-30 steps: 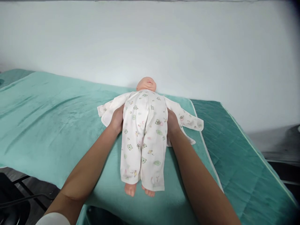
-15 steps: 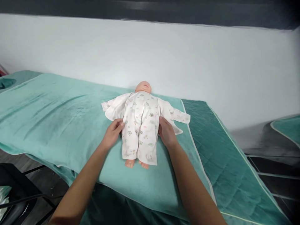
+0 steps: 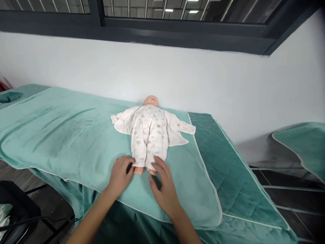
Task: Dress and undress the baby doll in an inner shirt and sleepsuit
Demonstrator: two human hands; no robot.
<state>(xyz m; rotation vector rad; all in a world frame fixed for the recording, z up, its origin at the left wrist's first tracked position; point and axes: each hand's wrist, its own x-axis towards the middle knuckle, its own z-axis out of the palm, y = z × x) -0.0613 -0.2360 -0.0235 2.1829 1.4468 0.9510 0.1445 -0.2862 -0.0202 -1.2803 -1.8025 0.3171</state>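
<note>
The doll (image 3: 149, 135) is lying on its back on the light green towel (image 3: 63, 135), head toward the white wall (image 3: 162, 74), dressed in a white printed suit (image 3: 149, 134) whose sleeves are spreading out to both sides. Its bare feet (image 3: 143, 170) are showing below the trouser cuffs.

Both hands are now lying at the foot end of the doll — half a second ago they were resting against its hips, and a second ago against its sides just under the sleeves. The left hand (image 3: 120, 176) is resting palm-down on the towel, fingers loosely curled, fingertips just beside the doll's foot on that side; it is gripping nothing. The right hand (image 3: 164, 188) is lying open and flat, fingers spread, with the fingertips touching the lower cuff of the suit; it is holding nothing either.

The doll is appearing smaller and further off than in the earlier frames, and the view is taking in more above it — a dark window frame (image 3: 177, 32) is now showing over the wall. The towel is covering a darker green quilted bed (image 3: 228, 159), and a second green-covered surface (image 3: 304, 142) is showing at the right edge.
</note>
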